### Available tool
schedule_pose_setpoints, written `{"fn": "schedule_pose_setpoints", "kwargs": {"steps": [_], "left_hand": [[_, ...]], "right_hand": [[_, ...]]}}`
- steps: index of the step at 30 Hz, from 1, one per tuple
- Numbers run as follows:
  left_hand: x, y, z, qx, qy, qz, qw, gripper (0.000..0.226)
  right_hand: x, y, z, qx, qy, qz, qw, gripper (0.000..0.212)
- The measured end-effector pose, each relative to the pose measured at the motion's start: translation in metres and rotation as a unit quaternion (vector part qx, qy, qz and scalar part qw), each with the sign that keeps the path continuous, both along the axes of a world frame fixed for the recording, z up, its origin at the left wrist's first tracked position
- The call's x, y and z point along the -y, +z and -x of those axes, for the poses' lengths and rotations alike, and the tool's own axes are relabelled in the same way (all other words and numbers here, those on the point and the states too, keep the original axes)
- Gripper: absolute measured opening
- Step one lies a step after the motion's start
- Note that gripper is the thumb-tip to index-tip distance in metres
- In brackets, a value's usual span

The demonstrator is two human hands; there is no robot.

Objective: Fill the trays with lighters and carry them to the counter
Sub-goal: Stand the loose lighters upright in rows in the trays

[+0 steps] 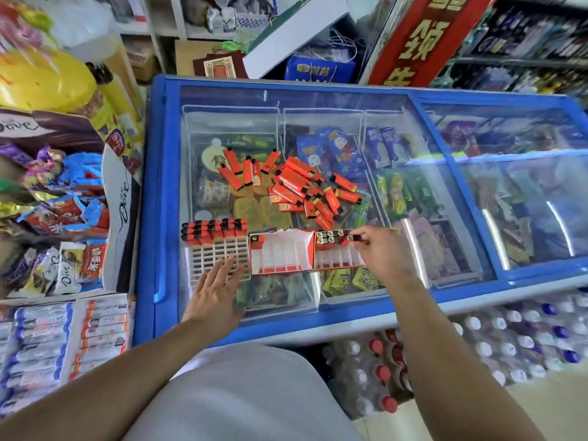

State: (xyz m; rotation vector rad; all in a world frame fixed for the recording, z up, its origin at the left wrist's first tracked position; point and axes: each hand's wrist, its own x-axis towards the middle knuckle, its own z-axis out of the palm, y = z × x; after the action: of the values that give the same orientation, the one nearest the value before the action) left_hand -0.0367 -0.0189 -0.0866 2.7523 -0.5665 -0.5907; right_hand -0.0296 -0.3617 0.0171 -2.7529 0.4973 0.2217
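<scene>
1. Three trays sit side by side on the glass lid of the blue chest freezer [159,198], along its near edge.
2. The left hand [216,291] lies flat with fingers straight and spread, fingertips pressing the near edge of the white grid tray [219,256], gripping nothing.
3. That grid tray has two rows of lighters standing along its far side [213,230], black caps up; the nearer cells look bare, though the hand covers part of them.
4. The middle tray [280,253], red with white dividers, shows one lighter at its far left corner; the rest is hard to read through the glare.
5. The right hand [383,253] hovers over the right tray [337,254], fingers curled, pinching one lighter [356,238] by its end at the tray's far right corner.
6. The right tray holds a few lighters along its far edge [331,236]; the hand hides its right side, so how many I cannot tell.
7. Farther back, a loose pile of red lighters [299,186] lies scattered on the glass, with a smaller cluster [245,168] to its left.
8. Packets inside the freezer are blurred by reflections.
9. A Dove chocolate box [122,218] stands at the left, cut off by the frame; bottled drinks [509,342] are stacked below the freezer on the near right.
</scene>
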Motion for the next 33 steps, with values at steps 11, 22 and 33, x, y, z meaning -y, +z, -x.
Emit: {"fn": "schedule_pose_setpoints", "kwargs": {"steps": [11, 22, 33], "left_hand": [[0.003, 0.0, 0.004, 0.0, 0.023, 0.013, 1.0, 0.09], [0.011, 0.012, 0.009, 0.014, 0.079, 0.111, 0.991, 0.081], [0.012, 0.01, 0.008, 0.005, 0.067, 0.13, 0.989, 0.078]], "right_hand": [[0.002, -0.01, -0.009, -0.019, 0.028, -0.032, 0.999, 0.02], [0.006, -0.015, -0.005, -0.007, 0.025, -0.016, 1.0, 0.019], [0.006, 0.008, -0.02, 0.034, 0.036, -0.058, 0.997, 0.016]]}}
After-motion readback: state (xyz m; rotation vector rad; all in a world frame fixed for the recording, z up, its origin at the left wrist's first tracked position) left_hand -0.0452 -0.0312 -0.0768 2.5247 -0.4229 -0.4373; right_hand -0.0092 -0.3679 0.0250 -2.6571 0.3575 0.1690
